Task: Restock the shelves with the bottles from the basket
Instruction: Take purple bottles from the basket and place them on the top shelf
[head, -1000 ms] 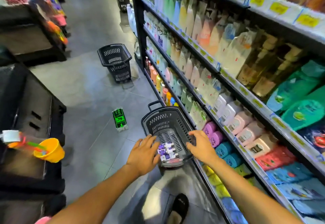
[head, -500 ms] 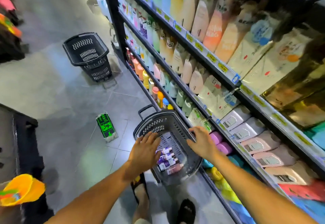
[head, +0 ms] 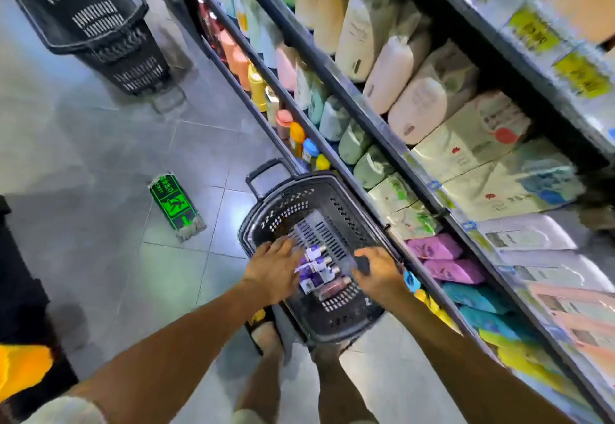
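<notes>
Down beside the stocked shelves [head: 367, 117], my right hand [head: 379, 274] grips the black slatted plastic basket [head: 332, 195] by its rim; my left hand [head: 273, 270] rests flat on the small purple bottles [head: 316, 272] inside. Another black basket [head: 83, 17] stands beyond.

L hand [head: 276, 265] reaches into black basket [head: 293, 205], fingers straight by the small purple bottles [head: 316, 270]; R hand [head: 379, 274] grips basket's edge. Basket sits on floor [head: 100, 157] beside shelves [head: 366, 115].
</notes>
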A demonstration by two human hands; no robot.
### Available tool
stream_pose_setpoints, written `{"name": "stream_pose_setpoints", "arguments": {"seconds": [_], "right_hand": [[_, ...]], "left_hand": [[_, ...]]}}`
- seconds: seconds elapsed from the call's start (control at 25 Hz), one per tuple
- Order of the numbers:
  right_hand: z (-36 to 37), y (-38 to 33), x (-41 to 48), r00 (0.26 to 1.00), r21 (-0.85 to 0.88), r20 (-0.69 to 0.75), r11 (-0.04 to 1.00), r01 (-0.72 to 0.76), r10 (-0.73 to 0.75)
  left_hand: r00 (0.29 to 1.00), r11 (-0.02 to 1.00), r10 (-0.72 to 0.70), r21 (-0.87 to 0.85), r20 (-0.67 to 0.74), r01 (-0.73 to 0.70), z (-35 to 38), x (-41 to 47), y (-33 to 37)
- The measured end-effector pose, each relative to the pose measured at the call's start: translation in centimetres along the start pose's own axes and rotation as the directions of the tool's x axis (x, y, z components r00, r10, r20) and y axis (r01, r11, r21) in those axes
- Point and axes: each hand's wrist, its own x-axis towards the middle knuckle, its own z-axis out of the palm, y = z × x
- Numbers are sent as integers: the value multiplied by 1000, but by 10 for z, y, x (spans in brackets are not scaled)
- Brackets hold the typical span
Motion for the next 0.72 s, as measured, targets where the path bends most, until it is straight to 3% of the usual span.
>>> {"name": "stream_pose_setpoints", "arguments": {"seconds": [0.28, 0.52, 0.6, 0.72], "right_hand": [[131, 93, 104, 987, 44, 137, 995, -93, 86], [235, 142, 167, 905, 129, 260, 917, -379, 337], [266, 157, 183, 814, 149, 386, 842, -518, 433], [310, 177, 209, 659, 383, 474, 537, -752, 584]], "left_hand": [[986, 996, -68, -52, 154, 77, 125, 103, -13], [909, 993, -88, -34, 407, 112, 229, 184, -17], [883, 991, -107, -28, 456, 134, 257, 210, -20], [868, 984, -131, -42, 479, 171, 298, 247, -24]]}}
